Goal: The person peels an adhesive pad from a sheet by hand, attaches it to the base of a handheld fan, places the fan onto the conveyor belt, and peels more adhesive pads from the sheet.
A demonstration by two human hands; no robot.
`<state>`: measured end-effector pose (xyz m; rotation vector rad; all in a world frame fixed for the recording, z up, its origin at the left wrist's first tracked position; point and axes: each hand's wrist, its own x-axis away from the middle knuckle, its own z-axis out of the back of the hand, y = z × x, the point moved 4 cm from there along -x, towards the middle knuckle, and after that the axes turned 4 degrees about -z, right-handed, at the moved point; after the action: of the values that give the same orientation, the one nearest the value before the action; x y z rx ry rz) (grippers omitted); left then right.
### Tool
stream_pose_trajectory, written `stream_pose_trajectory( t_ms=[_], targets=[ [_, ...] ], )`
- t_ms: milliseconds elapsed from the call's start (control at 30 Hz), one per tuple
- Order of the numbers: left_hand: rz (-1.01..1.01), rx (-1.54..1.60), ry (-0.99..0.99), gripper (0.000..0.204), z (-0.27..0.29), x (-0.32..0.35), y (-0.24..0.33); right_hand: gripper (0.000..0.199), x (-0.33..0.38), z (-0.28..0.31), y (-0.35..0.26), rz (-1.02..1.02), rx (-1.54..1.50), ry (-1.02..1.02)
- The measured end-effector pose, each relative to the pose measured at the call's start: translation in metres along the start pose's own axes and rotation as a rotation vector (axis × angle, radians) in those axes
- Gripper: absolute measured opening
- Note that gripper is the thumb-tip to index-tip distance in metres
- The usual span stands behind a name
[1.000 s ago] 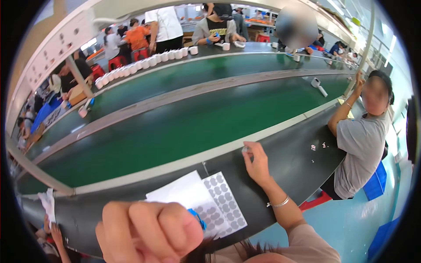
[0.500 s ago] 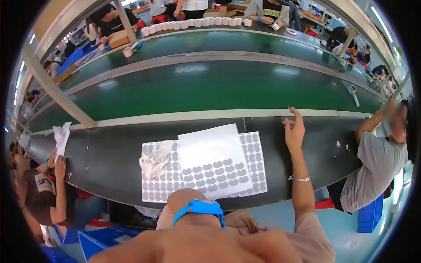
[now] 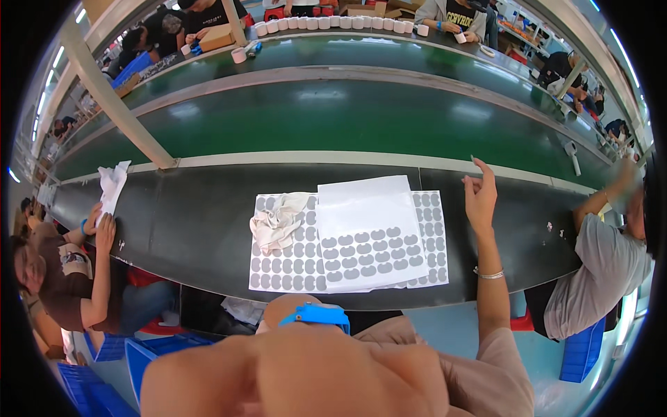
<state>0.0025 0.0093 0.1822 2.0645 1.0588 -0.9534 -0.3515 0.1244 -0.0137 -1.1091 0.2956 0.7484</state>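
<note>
My right hand [image 3: 480, 201] is raised over the right part of the black table, its index finger bent and standing apart from the thumb. A small pale bit shows at the index fingertip; whether it is a nail or something else I cannot make out. Very close to the view, my left hand [image 3: 299, 375] fills the lower middle, blurred, with a blue wristband at the wrist; its fingers are hidden. Between them and farther off lies a white sheet of grey, notched oval stickers [image 3: 368, 257], partly blank, on top of a larger sticker sheet [image 3: 278, 267]. A crumpled off-white cloth [image 3: 276, 224] rests on the larger sheet's left side.
Beyond the black table [image 3: 201, 222] runs a green conveyor belt [image 3: 299, 125]. A metal post [image 3: 114, 104] rises at the left. Co-workers sit at both sides, the left one handling white paper [image 3: 111, 184]. White rolls [image 3: 333, 22] line the far side. Blue bins [image 3: 583, 351] stand below.
The whole view has shifted, so the table and sheets appear farther right and higher. My right hand keeps its raised pose. My left hand looms larger at the lower edge.
</note>
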Motion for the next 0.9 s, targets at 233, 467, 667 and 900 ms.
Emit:
stream_pose_trajectory(
  t_ms=[233,467,667,900],
  targets=[
    [0.075,0.083,-0.038,0.030,0.012,0.010,-0.013,0.041,0.003,-0.032,-0.065,0.015,-0.226,-0.108],
    [0.126,0.114,-0.035,0.035,0.042,-0.012,-0.030,0.038,0.025,-0.057,-0.119,0.064,-0.353,-0.252],
    [0.261,0.133,0.204,0.044,0.113,-0.025,-0.075,0.038,0.029,-0.060,-0.070,-0.079,-0.279,-0.207],
    [0.288,-0.036,0.505,0.042,0.146,-0.004,-0.089,0.037,0.031,-0.060,-0.066,-0.094,-0.289,-0.190]
  ],
)
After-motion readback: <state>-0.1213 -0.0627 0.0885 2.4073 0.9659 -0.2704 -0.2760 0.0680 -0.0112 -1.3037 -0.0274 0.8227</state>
